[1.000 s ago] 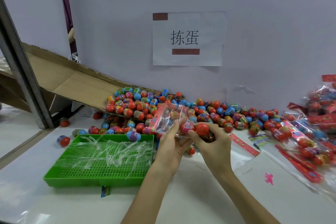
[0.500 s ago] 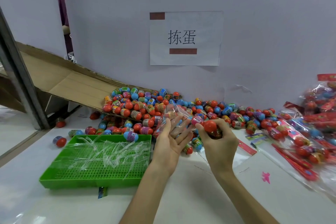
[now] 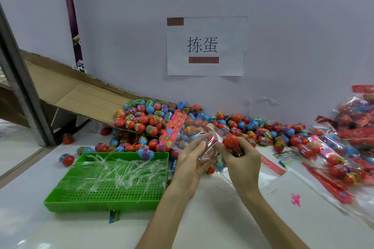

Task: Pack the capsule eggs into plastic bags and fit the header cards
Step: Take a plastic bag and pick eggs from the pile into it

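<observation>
While our right hand (image 3: 240, 159) grips red egg (image 3: 231, 141) at mouth of clear bag (image 3: 194, 135), our left hand (image 3: 190, 161) lies flat under bag, fingers (image 3: 199, 143) straight, above counter (image 3: 202, 218). We think: filling step. Next, push egg in, mouth wide.

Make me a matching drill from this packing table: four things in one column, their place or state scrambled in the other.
1 green tray
2 paper sign
3 cardboard ramp
4 red egg

A stuck on the wall
B gripped by the right hand
C holds clear plastic strips
D slopes down to the egg pile

Pairs: 1-C, 2-A, 3-D, 4-B
</observation>
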Demonstrator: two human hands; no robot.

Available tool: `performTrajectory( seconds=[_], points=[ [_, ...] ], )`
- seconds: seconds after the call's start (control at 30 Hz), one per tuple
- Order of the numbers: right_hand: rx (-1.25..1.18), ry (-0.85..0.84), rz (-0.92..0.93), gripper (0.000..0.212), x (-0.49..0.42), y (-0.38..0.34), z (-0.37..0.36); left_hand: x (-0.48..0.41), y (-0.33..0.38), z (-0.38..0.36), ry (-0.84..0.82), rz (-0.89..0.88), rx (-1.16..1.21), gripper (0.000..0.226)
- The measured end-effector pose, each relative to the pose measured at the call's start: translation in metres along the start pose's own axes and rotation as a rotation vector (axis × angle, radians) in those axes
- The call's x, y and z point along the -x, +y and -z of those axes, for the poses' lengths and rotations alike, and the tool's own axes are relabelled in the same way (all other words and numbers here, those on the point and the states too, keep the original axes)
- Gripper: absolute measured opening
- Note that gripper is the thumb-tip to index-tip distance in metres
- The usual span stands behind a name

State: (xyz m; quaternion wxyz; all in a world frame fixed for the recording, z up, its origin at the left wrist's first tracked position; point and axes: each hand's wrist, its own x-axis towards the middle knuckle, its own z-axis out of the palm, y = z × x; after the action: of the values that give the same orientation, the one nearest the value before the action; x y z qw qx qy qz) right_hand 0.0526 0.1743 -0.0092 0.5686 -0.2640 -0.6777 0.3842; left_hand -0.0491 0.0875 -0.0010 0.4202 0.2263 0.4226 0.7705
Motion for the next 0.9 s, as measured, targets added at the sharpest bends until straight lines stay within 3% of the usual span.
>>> performTrajectory(
  seconds=[0.23,0.4,0.63,0.8,0.9],
  points=[
    [-0.013,-0.122,-0.04,0.023,0.0,-0.002,0.0,0.0,0.0,0.001,-0.02,0.061,-0.002,0.033],
    [0.003,-0.121,-0.015,0.03,0.003,-0.006,0.001,0.001,-0.003,-0.003,-0.038,0.052,-0.026,0.042],
    [0.077,-0.185,0.079,0.035,0.002,-0.006,0.0,0.0,-0.003,-0.003,0.074,0.072,0.051,0.043],
    [0.105,-0.035,-0.1,0.019,-0.003,0.005,0.002,-0.003,0.0,0.0,0.151,0.165,0.211,0.037],
    [0.138,-0.103,-0.27,0.021,-0.009,0.018,0.006,-0.004,-0.003,0.001,0.192,0.151,0.24,0.037]
  ],
)
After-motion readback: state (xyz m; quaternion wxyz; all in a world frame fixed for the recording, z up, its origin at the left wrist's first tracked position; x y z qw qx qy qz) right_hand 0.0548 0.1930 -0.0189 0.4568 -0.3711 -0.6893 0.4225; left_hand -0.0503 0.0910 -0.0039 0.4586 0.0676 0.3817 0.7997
